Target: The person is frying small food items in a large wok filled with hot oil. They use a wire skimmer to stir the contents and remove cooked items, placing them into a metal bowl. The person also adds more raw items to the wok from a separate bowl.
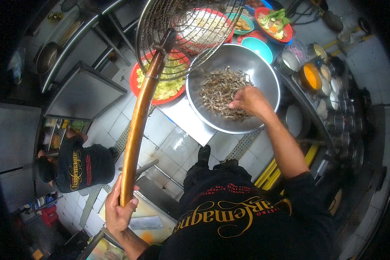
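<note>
My left hand grips the lower end of a long wooden handle. At its far end is a large wire-mesh strainer, raised over the food bowls. My right hand reaches into a wide stainless steel bowl, its fingers bent down at a heap of small brown-grey pieces that look like dried fish or shrimp. Whether the fingers pinch any of them is hidden. Behind the mesh, a red bowl of chopped pale green cabbage stands left of the steel bowl.
Beyond lie a red basin of white food, an empty turquoise bowl and a red bowl of vegetables. Pots and an orange-filled container line the right. A cleaver rests low left. Another person bends at an open refrigerator.
</note>
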{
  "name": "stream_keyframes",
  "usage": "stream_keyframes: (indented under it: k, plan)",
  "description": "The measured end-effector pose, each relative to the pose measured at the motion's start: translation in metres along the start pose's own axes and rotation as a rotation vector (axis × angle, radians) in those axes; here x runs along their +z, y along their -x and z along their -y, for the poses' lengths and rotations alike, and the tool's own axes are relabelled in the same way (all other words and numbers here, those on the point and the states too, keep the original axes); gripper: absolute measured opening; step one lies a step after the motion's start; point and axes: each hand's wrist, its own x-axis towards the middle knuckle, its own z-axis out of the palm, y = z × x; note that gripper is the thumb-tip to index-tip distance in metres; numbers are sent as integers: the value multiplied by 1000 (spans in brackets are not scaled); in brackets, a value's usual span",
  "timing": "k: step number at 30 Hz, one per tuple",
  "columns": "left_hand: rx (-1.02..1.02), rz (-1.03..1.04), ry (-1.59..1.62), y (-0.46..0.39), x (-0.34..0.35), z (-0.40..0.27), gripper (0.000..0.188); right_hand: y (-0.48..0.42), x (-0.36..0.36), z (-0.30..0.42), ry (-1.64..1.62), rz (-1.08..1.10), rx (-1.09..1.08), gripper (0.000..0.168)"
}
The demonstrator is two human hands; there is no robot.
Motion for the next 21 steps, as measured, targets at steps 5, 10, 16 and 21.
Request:
stream_keyframes:
  k: [5, 10, 16, 21]
  plan:
    - [-7, -15, 51, -2, 2, 3, 68, -25, -13, -2, -65, -233, -96, 16]
    - [-6, 5, 44, 1, -1, 3, 69, -94, -6, -3, 116, -296, -211, 16]
    - [-28, 19, 54, 12, -2, 8, 68, -145, 17, -11, 215, -159, -154, 21]
    - [-15, 0, 34, 16, -2, 12, 69, -126, -2, -7, 96, -19, -208, 23]
